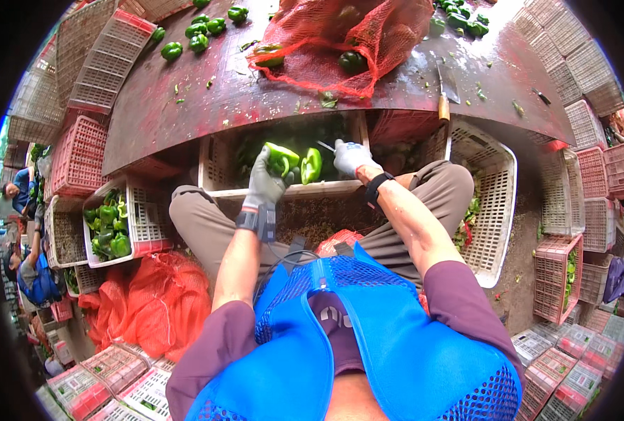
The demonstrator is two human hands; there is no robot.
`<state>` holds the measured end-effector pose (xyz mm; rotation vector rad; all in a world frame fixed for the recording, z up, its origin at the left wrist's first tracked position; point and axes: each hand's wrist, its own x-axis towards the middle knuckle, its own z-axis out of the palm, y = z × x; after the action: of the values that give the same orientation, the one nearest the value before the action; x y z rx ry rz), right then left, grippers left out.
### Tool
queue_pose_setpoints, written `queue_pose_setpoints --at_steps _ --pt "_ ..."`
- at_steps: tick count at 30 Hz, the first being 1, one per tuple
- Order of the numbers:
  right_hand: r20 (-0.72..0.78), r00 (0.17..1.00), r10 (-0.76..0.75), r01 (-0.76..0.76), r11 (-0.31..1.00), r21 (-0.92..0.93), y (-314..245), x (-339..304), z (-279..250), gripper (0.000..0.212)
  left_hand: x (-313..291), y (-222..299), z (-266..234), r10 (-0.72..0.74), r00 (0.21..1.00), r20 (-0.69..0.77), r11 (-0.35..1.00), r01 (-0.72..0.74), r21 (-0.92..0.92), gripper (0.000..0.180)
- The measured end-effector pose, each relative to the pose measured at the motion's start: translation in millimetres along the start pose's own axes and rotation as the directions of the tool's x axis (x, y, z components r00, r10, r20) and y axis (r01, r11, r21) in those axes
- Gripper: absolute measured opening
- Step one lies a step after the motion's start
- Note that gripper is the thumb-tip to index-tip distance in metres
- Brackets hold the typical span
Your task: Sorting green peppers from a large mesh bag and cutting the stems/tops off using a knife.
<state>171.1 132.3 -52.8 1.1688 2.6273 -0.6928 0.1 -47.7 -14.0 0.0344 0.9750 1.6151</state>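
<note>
My left hand [266, 179], in a grey glove, is closed on a green bell pepper [281, 156] that is cut open. Just right of it another cut piece of green pepper [311, 167] shows its pale inside, close to my left fingertips; whether they touch it I cannot tell. My gloved right hand [354, 158] is closed around a small knife [325, 146], with only a short bit of blade showing and the handle hidden in the fist. Both hands are over the near edge of a white plastic crate [217, 168] with dark green contents in shadow.
A dark table [186, 105] bears whole peppers [172, 50], a red mesh bag [354, 42] with peppers inside, and a wooden-handled knife [444, 98]. Left stands a crate of peppers [109, 224] by red netting [151, 302]. A white crate [491, 210] stands right. Other people [28, 270] are far left.
</note>
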Motion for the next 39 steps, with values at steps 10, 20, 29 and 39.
queue_pose_setpoints --at_steps 10,20,29,39 --pt "-0.453 0.868 -0.204 0.452 0.7 0.552 -47 -42 -32 0.051 16 3 8 0.171 0.955 0.243 0.985 -0.161 -0.06 0.041" --pt "-0.548 0.47 -0.692 0.69 0.675 -0.262 -60 -72 -61 0.055 -1 -23 31 0.345 0.818 0.459 0.937 -0.33 -0.116 0.043" --pt "-0.599 0.383 -0.703 0.699 0.644 -0.309 -56 -83 -62 0.043 -5 -13 46 -0.097 0.942 0.321 0.88 0.232 -0.415 0.029" --pt "-0.681 0.582 -0.445 0.685 0.72 0.115 -72 -63 -34 0.037 -2 -16 58 0.156 0.983 -0.096 0.953 -0.176 -0.249 0.023"
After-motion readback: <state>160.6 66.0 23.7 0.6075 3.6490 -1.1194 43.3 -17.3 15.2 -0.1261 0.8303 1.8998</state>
